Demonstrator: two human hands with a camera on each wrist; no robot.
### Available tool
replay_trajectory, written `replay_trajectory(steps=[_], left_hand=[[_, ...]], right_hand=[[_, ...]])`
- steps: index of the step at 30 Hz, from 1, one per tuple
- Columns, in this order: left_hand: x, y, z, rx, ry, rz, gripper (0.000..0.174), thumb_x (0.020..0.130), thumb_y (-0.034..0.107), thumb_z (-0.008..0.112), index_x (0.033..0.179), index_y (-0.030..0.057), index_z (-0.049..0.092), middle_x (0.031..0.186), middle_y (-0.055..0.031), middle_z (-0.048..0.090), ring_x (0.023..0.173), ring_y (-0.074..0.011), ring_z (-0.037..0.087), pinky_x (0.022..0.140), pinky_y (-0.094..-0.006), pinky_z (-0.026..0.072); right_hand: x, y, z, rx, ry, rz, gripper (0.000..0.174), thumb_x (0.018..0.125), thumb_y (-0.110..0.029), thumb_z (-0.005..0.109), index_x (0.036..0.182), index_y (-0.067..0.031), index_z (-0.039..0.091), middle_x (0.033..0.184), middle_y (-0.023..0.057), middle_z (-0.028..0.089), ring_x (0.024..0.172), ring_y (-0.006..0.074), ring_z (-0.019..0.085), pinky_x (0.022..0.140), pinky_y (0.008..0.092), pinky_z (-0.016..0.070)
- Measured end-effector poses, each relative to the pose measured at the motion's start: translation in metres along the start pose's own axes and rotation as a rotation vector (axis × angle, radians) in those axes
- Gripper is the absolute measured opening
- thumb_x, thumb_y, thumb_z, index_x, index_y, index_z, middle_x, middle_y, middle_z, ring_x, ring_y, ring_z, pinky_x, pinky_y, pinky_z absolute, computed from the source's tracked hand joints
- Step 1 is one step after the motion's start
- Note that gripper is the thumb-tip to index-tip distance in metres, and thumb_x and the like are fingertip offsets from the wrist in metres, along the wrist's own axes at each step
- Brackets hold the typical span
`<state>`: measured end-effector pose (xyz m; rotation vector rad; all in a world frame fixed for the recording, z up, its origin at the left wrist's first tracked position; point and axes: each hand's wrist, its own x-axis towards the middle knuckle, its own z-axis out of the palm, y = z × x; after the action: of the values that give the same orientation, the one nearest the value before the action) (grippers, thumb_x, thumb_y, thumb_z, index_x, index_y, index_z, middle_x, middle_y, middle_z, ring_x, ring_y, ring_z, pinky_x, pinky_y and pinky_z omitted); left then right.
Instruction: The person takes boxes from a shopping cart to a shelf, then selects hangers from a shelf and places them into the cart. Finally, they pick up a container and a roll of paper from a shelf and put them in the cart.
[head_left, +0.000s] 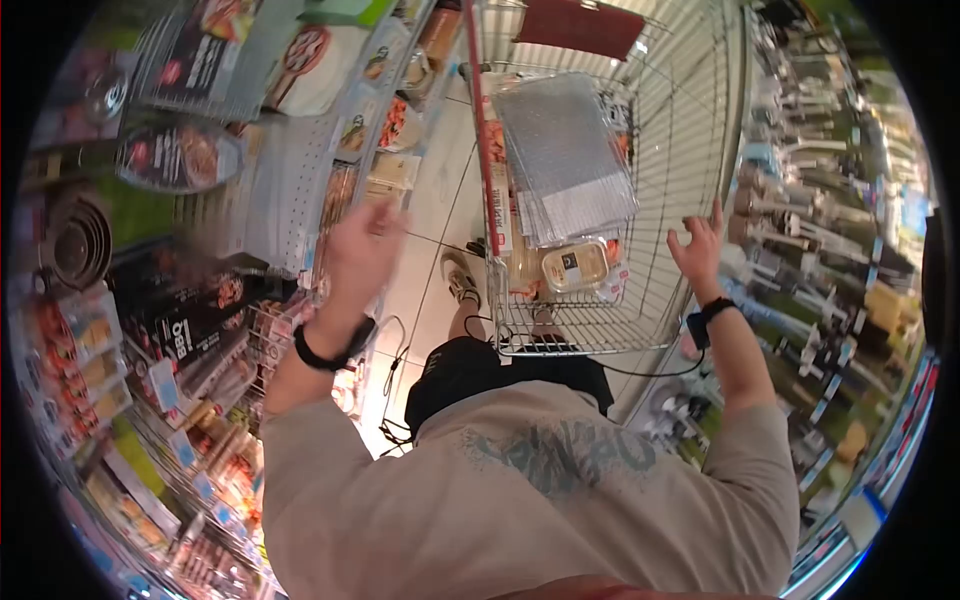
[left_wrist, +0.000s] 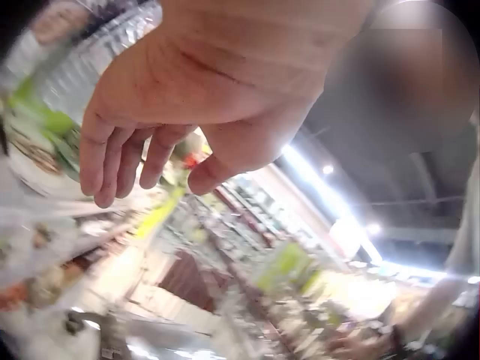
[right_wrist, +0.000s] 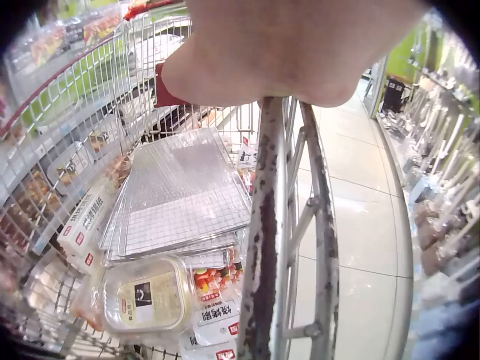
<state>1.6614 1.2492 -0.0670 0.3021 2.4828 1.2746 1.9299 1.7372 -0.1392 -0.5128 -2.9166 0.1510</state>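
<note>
My left hand [head_left: 365, 245], blurred in the head view, is raised beside the left shelves. In the left wrist view its fingers [left_wrist: 112, 161] hang loosely bent with nothing between them. My right hand [head_left: 700, 245] rests on the side rim of a wire shopping cart [head_left: 590, 350]; one finger points straight along the rim and the thumb stands apart. From the right wrist, the worn metal rail [right_wrist: 266, 225] runs up under the palm, which hides most fingers. Inside the cart, wrapped wire grill nets [head_left: 565, 150] lie stacked beside a clear-lidded food container [head_left: 577, 265].
Shelves on the left carry trays, foil packs and boxes, among them a black BBQ box [head_left: 185, 320]. Hanging utensils [head_left: 800, 220] line the right rack. A dangling cable [head_left: 395, 370] hangs near my legs. Tiled floor [right_wrist: 367, 240] runs between cart and rack.
</note>
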Motion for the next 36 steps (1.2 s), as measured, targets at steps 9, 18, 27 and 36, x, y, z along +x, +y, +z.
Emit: replay_trajectory(steps=[9,18,27,36], left_hand=[[-0.058,0.145,0.191,0.234,-0.724,-0.043,0.054,0.084,0.041,0.070,0.114,-0.0032,0.065,0.093,-0.0205,0.071,0.089,-0.0322,0.071,0.086,-0.0396,0.0539],[0.021,0.024,0.357,0.830,-0.322,-0.583,0.065,0.078,0.025,0.070,0.131,-0.0055,0.050,0.132,-0.0259,0.057,0.120,-0.0345,0.060,0.099,-0.0420,0.0506],[0.025,-0.093,0.386,1.080,-0.215,-0.694,0.104,0.075,0.033,0.079,0.152,-0.0044,0.019,0.143,-0.0215,0.043,0.133,-0.0300,0.047,0.112,-0.0394,0.0386],[0.034,-0.097,0.382,1.235,-0.177,-0.647,0.118,0.067,0.032,0.084,0.151,-0.0103,0.012,0.145,-0.0229,0.042,0.136,-0.0333,0.041,0.115,-0.0411,0.0318]], right_hand=[[-0.003,0.001,-0.006,0.119,0.071,0.036,0.019,0.077,-0.022,0.073,0.085,-0.0069,0.064,0.085,0.0110,0.065,0.143,0.0431,0.035,0.106,0.0478,0.0408],[-0.008,0.013,-0.003,0.263,0.134,0.094,0.024,0.075,-0.024,0.074,0.087,-0.0050,0.066,0.096,0.0136,0.069,0.143,0.0331,0.040,0.096,0.0464,0.0476],[-0.015,0.021,-0.003,0.301,0.123,0.076,0.036,0.076,-0.032,0.071,0.092,-0.0016,0.063,0.107,0.0189,0.068,0.134,0.0372,0.047,0.098,0.0499,0.0464],[-0.018,0.024,0.005,0.399,0.206,0.055,0.037,0.069,-0.033,0.073,0.087,-0.0020,0.064,0.099,0.0170,0.069,0.139,0.0367,0.043,0.096,0.0468,0.0481]])
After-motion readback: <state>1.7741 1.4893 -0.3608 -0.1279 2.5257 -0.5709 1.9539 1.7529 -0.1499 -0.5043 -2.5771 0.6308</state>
